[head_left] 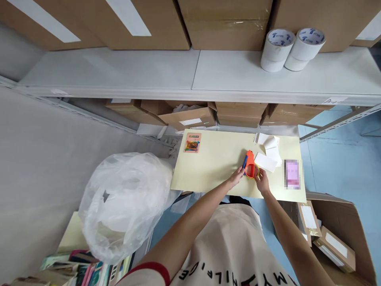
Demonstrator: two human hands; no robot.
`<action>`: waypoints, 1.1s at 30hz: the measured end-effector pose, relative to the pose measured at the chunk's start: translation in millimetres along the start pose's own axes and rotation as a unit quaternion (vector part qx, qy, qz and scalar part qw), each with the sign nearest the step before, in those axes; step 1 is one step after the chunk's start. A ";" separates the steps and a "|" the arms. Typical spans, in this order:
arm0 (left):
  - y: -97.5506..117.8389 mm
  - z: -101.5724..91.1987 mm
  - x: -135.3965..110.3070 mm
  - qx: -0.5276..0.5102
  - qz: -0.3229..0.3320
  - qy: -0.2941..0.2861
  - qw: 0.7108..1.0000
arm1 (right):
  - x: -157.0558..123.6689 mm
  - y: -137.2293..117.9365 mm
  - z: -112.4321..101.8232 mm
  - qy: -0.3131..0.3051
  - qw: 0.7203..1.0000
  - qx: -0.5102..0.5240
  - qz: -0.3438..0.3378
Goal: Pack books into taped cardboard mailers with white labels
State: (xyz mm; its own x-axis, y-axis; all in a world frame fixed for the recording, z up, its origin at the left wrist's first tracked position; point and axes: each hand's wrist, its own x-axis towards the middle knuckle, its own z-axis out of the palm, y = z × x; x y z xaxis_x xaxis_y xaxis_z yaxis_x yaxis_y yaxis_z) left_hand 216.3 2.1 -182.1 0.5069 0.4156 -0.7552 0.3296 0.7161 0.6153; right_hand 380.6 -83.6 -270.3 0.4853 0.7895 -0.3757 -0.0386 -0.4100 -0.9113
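An orange tape dispenser (pixel 250 159) with a blue part along its left side is held over the pale yellow table (pixel 214 167). My left hand (pixel 236 177) has its fingers closed on the dispenser's left side. On the other side, my right hand (pixel 262 182) pinches at a yellow-rimmed ring, which looks like a tape roll on the dispenser. Crumpled and folded white papers (pixel 269 151) lie just beyond my right hand. A small pink card packet with colourful sticks (pixel 192 143) rests at the table's far left corner. Near the right edge lies a blurred pink-purple rectangle (pixel 292 174).
Tape rolls (pixel 276 49) stand on the shelf (pixel 149 73) above, before cardboard boxes (pixel 226 24). A large clear plastic bag (pixel 127 198) bulges left of the table, with books (pixel 95 272) below it. An open carton (pixel 348 222) holding smaller boxes sits at lower right.
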 end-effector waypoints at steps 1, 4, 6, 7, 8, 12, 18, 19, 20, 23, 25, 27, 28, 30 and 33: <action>-0.4 -0.5 -0.5 0.000 -0.003 -0.003 1.000 | 0.1 0.1 0.1 0.005 1.000 -0.006 0.004; -0.6 -2.7 -4.4 0.002 -0.013 -0.005 1.000 | -1.5 -1.0 0.5 0.022 0.999 -0.027 0.018; 0.4 -6.2 -9.6 0.004 -0.012 -0.001 1.000 | -5.0 -3.1 1.0 0.033 0.998 -0.037 0.025; 1.0 -9.1 -13.1 0.005 -0.010 0.002 1.000 | -7.8 -4.8 1.3 0.040 0.998 -0.042 0.027; 1.5 -12.7 -17.4 0.007 -0.007 0.004 1.000 | -11.1 -6.9 1.6 0.049 0.997 -0.048 0.029; -1.0 -33.5 -40.6 0.012 -0.005 0.014 1.000 | -28.7 -20.6 2.3 0.084 0.994 -0.075 0.012; -32.6 -62.8 -86.9 -0.007 -0.010 0.069 0.998 | -54.2 -43.5 9.4 0.046 0.986 -0.122 -0.101; -40.7 -66.2 -95.5 -0.017 -0.012 0.091 0.996 | -57.2 -45.0 13.1 0.032 0.984 -0.126 -0.117; -49.1 -69.4 -104.2 -0.031 -0.012 0.114 0.993 | -59.6 -45.7 17.7 0.016 0.983 -0.130 -0.130; -73.3 -81.7 -127.7 -0.082 0.007 0.182 0.980 | -62.4 -45.2 37.1 -0.031 0.978 -0.137 -0.151; -86.3 -94.1 -141.0 -0.109 0.044 0.225 0.967 | -61.7 -46.7 53.9 -0.070 0.974 -0.143 -0.164; -95.5 -109.4 -154.8 -0.127 0.092 0.271 0.950 | -61.0 -52.8 72.7 -0.110 0.967 -0.148 -0.177; -98.8 -117.7 -162.5 -0.131 0.115 0.292 0.940 | -61.1 -57.6 82.6 -0.128 0.963 -0.152 -0.182; -103.8 -135.2 -180.4 -0.125 0.155 0.329 0.923 | -62.2 -69.6 104.0 -0.160 0.955 -0.164 -0.188; -111.2 -163.9 -213.4 -0.080 0.192 0.391 0.896 | -66.4 -89.6 142.5 -0.216 0.936 -0.187 -0.205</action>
State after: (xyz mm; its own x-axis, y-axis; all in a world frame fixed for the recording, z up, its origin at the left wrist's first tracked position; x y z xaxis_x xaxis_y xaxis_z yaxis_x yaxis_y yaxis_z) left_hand -59.1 -74.3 -126.4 -0.1760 0.8701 -0.4604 0.1006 0.4812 0.8708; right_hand 227.3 -34.2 -187.7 -0.0085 0.9935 -0.1133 0.4213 -0.0992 -0.9015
